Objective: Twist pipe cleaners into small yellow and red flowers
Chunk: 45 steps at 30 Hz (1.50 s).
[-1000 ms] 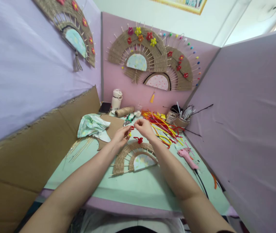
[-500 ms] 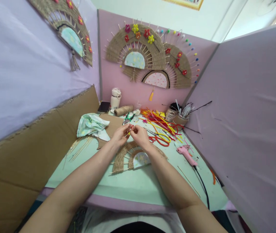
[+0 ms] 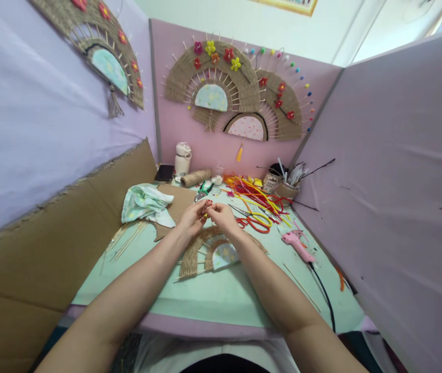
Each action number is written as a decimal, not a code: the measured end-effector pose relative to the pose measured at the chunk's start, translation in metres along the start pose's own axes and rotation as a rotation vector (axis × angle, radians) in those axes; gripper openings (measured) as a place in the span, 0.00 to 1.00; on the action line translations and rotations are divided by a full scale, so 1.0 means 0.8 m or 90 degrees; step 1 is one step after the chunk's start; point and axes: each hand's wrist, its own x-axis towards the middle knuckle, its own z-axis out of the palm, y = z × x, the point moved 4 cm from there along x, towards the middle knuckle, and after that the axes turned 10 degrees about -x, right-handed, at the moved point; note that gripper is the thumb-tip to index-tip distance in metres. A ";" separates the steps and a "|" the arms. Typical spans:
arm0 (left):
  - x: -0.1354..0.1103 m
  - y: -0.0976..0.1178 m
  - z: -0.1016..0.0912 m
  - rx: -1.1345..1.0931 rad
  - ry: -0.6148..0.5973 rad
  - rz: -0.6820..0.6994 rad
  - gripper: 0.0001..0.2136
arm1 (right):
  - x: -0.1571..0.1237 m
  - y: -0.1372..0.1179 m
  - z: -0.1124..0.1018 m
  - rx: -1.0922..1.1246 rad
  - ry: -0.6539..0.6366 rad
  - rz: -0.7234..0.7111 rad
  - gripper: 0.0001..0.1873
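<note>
My left hand (image 3: pixel 192 218) and my right hand (image 3: pixel 223 216) meet above the middle of the table, fingertips pinched together. Between them is a small red piece (image 3: pixel 210 201), perhaps pipe cleaner, with thin pale strands; the fingers hide most of it. Below my hands lies a half-round twine-woven fan (image 3: pixel 190 259) on thin sticks, with a floral cloth centre (image 3: pixel 224 256), partly covered by my right forearm. Red-handled scissors (image 3: pixel 257 223) rest just right of my right hand. Green-handled pliers (image 3: pixel 205 187) lie beyond my fingertips.
A pink glue gun (image 3: pixel 298 246) with a black cord lies at the right. Coloured pipe cleaners (image 3: pixel 250 192) are heaped at the back. On the left are floral cloth (image 3: pixel 146 203), thin sticks (image 3: pixel 129 241) and cardboard (image 3: pixel 182 199). A twine roll (image 3: pixel 196 178) and white bottle (image 3: pixel 182 159) stand behind.
The view has shifted slightly, so the wall fans appear a little farther left. Both hands stay together at the small red piece, with only slight finger movement.
</note>
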 end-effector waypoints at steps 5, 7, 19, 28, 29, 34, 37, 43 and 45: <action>-0.001 0.002 0.002 0.008 -0.004 0.029 0.07 | 0.001 -0.001 0.001 -0.023 -0.011 -0.011 0.10; -0.002 0.005 0.004 0.041 -0.024 0.071 0.09 | 0.001 -0.001 -0.005 -0.038 0.021 -0.027 0.08; 0.000 0.000 0.006 0.253 -0.073 0.183 0.14 | -0.027 -0.026 -0.035 -0.090 0.166 -0.261 0.15; -0.001 -0.002 0.006 0.267 -0.085 0.188 0.15 | -0.023 -0.019 -0.029 -0.070 0.161 -0.277 0.15; -0.001 -0.002 0.006 0.267 -0.086 0.187 0.15 | -0.023 -0.018 -0.029 -0.070 0.163 -0.278 0.15; 0.000 -0.001 0.005 0.286 -0.078 0.196 0.15 | -0.021 -0.017 -0.030 -0.056 0.165 -0.274 0.14; 0.001 0.000 0.004 0.296 -0.071 0.210 0.16 | -0.020 -0.015 -0.031 -0.048 0.159 -0.268 0.14; 0.005 -0.001 0.001 0.291 -0.069 0.209 0.16 | -0.020 -0.015 -0.030 -0.043 0.150 -0.273 0.15; 0.006 -0.001 0.000 0.296 -0.069 0.213 0.16 | -0.020 -0.015 -0.030 -0.036 0.149 -0.268 0.15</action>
